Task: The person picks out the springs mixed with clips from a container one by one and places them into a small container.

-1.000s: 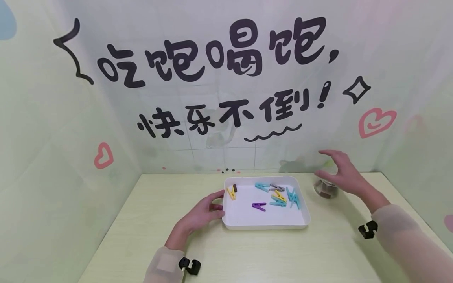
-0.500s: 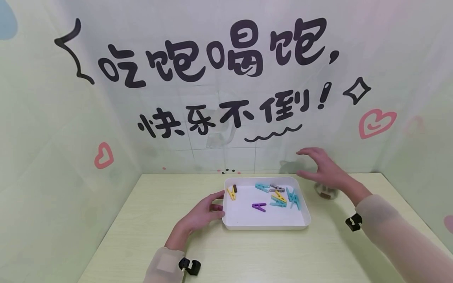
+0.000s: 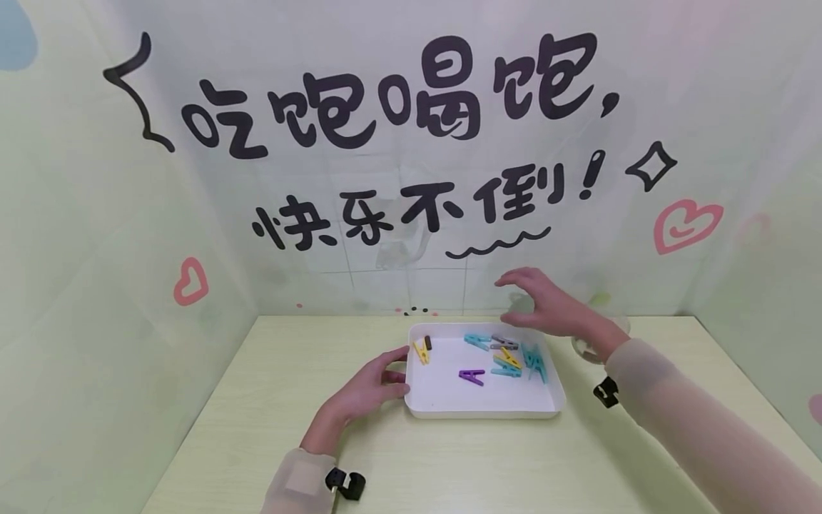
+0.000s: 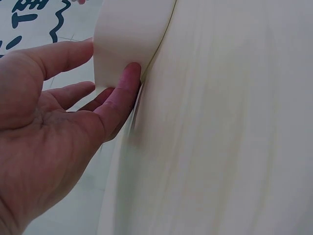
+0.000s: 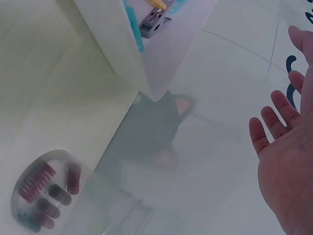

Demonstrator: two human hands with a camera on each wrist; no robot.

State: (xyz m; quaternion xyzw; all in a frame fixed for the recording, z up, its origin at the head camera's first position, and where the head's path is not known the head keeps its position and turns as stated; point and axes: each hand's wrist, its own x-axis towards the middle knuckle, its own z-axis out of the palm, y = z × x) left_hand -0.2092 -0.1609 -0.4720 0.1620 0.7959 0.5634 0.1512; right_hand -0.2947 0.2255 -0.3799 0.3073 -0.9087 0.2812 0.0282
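Note:
A shallow white tray (image 3: 484, 414) holds several plastic clothespins. A purple clothespin (image 3: 472, 376) lies near its middle; a yellow clothespin (image 3: 420, 351) and a small dark brown piece (image 3: 428, 343) lie at the left. Toward the right are a grey clothespin (image 3: 504, 342), another yellow clothespin (image 3: 507, 357) and several teal clothespins (image 3: 534, 363). My left hand (image 3: 371, 385) rests its fingertips against the tray's left wall (image 4: 129, 36), without curling round it. Above the tray's back right corner, my right hand (image 3: 546, 307) hovers with thumb and fingers spread, holding nothing.
A clear jar (image 3: 586, 350) stands right of the tray, partly hidden by the right forearm. Through its wall in the right wrist view show ribbed pieces (image 5: 59, 194), dark red and grey. A printed cloth (image 3: 347, 293) backs the pale wooden table (image 3: 282, 357).
My right hand has moved left from above the jar to the tray's back right corner, its fingers spread throughout. The left hand and the clothespins stay where they were.

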